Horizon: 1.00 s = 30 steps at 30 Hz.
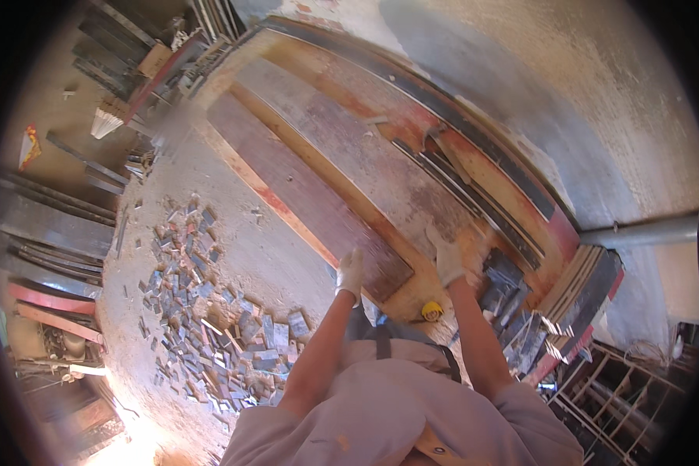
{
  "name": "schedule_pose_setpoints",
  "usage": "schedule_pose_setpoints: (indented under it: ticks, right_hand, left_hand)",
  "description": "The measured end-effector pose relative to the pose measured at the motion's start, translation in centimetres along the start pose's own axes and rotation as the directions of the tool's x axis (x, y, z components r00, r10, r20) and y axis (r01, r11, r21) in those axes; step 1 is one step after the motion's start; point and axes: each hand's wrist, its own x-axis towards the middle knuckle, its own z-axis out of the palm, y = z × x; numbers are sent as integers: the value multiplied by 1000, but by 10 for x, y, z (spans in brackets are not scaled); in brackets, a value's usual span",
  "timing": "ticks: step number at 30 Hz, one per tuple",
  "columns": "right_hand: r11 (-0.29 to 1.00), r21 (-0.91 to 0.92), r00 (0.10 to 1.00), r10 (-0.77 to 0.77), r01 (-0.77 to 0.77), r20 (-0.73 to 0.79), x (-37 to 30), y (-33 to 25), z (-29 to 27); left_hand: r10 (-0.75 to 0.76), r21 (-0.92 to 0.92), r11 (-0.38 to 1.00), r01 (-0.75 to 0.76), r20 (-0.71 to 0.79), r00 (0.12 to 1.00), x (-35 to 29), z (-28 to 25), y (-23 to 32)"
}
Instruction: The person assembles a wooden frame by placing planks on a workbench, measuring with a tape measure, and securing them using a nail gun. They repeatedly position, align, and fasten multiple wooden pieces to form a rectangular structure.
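Observation:
A long reddish-brown board (303, 190) lies lengthwise on the wooden workbench, its near end close to my body. My left hand (350, 275), in a pale glove, grips this board's left edge near that end; its underside fingers are hidden. To the right, my gloved right hand (446, 258) is open, fingers stretched forward, beside a second, greyish-brown board (326, 116). A strip of the orange-brown bench (408, 301) shows between the two boards. Close to my right forearm sits a small yellow round thing, perhaps a tape measure (432, 311).
Many cut offcuts (202, 311) are heaped on the dusty floor at left. Dark narrow strips (474, 198) lie along the bench's right side. Dark blocks (505, 283) stand near my right arm. A wall (582, 101) and a pipe (645, 231) bound the right; stacked boards (50, 217) line the left.

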Motion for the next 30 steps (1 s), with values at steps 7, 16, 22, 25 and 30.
schedule_pose_setpoints:
  ticks: [7,16,22,25,30]
  right_hand:
    - [890,-390,971,-233,238,62,-105,-185,79]
    - [485,-526,692,-644,699,326,-121,-232,114]
    - [564,-502,734,-633,656,248,-127,-243,115]
    - [586,-439,723,-633,681,277,-125,-238,110]
    - [565,-446,699,-676,694,232,-124,-243,110]
  left_hand:
    - [185,-845,517,141,270,945,-41,4,216]
    - [438,-883,146,446,462,771,-58,-46,241]
    - [465,-888,214,407,459,757,-52,-51,240]
    - [492,-890,235,391,455,742,-52,-48,240]
    - [482,-904,255,343,427,765,-51,-49,236]
